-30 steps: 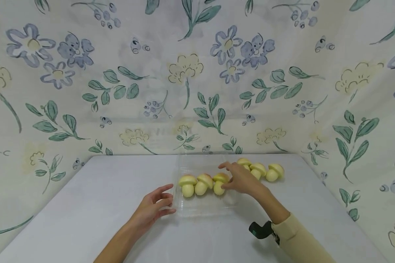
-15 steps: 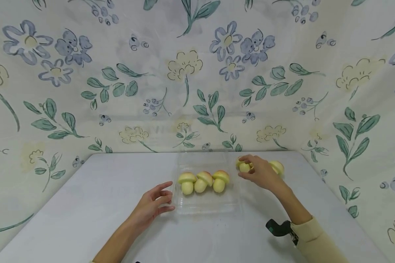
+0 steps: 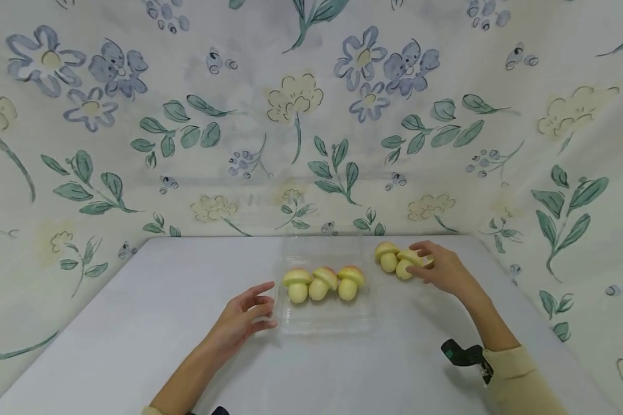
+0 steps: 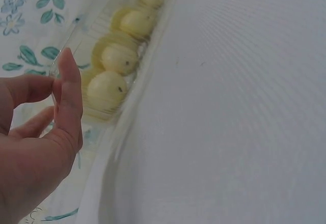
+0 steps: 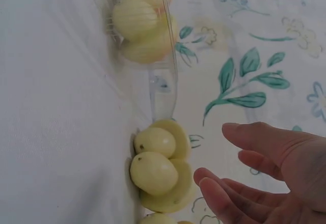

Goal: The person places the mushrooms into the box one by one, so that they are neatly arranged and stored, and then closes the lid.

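Observation:
Three pale yellow mushroom-shaped pieces with pinkish caps stand in a row inside a clear plastic box; the middle one [image 3: 320,283] leans slightly. My left hand [image 3: 239,320] is at the left wall of the box [image 3: 327,327], fingers loosely bent, fingertips at its edge. To the right of the box lie more mushroom-shaped pieces [image 3: 388,257] on the table. Over the right end of that group is my right hand [image 3: 443,270], thumb and fingers spread with nothing between them. In the right wrist view, a gap separates the fingers from two nearby pieces [image 5: 155,173]; another is cut off below.
The white table [image 3: 161,300] ends at a floral cloth backdrop [image 3: 259,132] close behind the box. A raised clear lid [image 3: 322,246] appears at the box's back. A black wrist camera [image 3: 462,353] hangs at the right sleeve.
My right hand has moved from the rightmost boxed piece out to the right, over the loose pieces. The left hand stays at the box's side, and the three boxed pieces keep their places.

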`<state>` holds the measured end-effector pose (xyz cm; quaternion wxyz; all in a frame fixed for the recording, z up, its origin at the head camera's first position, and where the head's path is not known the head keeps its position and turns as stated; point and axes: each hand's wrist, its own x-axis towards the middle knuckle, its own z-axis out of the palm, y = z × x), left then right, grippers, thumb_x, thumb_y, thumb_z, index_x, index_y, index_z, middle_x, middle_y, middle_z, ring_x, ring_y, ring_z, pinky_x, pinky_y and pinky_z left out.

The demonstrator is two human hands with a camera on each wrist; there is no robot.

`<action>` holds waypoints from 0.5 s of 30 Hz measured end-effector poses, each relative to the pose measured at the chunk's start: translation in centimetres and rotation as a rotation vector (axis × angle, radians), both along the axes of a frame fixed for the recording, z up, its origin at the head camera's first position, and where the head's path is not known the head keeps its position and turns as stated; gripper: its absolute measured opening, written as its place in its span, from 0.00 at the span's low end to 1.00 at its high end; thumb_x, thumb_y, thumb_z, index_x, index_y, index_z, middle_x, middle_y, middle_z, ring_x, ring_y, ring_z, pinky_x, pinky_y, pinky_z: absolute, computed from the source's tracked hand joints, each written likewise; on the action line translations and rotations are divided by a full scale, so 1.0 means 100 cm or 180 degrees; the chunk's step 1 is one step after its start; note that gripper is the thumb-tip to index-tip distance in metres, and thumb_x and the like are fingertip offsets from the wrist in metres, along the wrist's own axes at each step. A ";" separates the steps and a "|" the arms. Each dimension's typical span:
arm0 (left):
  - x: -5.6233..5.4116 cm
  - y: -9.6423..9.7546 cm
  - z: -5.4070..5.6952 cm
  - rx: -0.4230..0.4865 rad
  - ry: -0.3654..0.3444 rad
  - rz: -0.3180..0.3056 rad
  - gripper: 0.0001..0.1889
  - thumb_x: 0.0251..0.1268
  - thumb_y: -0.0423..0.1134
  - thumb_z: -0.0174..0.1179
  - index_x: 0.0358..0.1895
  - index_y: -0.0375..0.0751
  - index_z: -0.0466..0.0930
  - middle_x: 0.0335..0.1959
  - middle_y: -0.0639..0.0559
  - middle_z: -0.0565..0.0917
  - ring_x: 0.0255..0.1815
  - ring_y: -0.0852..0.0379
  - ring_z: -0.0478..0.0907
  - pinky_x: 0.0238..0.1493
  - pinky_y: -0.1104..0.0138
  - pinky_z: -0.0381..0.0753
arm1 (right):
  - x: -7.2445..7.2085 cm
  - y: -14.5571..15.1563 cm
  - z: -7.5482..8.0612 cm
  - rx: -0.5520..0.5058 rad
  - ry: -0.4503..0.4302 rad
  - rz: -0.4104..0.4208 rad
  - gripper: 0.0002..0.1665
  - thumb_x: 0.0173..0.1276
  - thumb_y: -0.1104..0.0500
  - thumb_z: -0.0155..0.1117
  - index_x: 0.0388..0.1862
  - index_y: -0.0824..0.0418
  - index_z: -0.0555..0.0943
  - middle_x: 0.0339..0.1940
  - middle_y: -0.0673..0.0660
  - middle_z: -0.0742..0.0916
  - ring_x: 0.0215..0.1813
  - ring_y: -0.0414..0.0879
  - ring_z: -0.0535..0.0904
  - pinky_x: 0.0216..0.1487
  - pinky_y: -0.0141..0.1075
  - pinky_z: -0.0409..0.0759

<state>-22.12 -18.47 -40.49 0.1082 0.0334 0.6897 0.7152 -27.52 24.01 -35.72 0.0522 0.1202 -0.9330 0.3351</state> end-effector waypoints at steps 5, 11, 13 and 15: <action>-0.002 0.001 0.001 0.0005 0.0001 -0.0017 0.31 0.69 0.30 0.56 0.74 0.36 0.59 0.44 0.52 0.72 0.41 0.59 0.74 0.45 0.66 0.87 | -0.001 0.010 0.001 0.0036 0.0029 -0.0092 0.34 0.67 0.52 0.67 0.68 0.63 0.68 0.63 0.75 0.75 0.41 0.52 0.86 0.38 0.40 0.86; 0.001 0.000 0.002 -0.0002 -0.0004 0.0018 0.30 0.70 0.29 0.55 0.74 0.36 0.59 0.44 0.52 0.72 0.40 0.60 0.74 0.44 0.67 0.87 | -0.004 0.015 -0.002 0.0024 -0.0010 -0.0173 0.38 0.67 0.54 0.67 0.70 0.66 0.64 0.64 0.76 0.74 0.42 0.56 0.86 0.37 0.40 0.86; 0.002 0.000 0.003 -0.0001 -0.0008 0.0028 0.30 0.70 0.29 0.55 0.74 0.36 0.59 0.44 0.52 0.72 0.40 0.60 0.74 0.44 0.67 0.87 | -0.005 0.019 -0.004 0.0029 -0.0040 -0.0221 0.40 0.67 0.53 0.66 0.71 0.66 0.62 0.64 0.76 0.73 0.40 0.54 0.86 0.36 0.40 0.86; 0.001 0.000 0.002 -0.0002 -0.0005 0.0022 0.30 0.70 0.29 0.55 0.74 0.36 0.59 0.44 0.52 0.72 0.40 0.60 0.74 0.44 0.67 0.87 | -0.006 0.022 -0.005 0.0037 -0.0070 -0.0268 0.40 0.68 0.52 0.66 0.72 0.67 0.62 0.64 0.77 0.73 0.36 0.52 0.85 0.36 0.39 0.85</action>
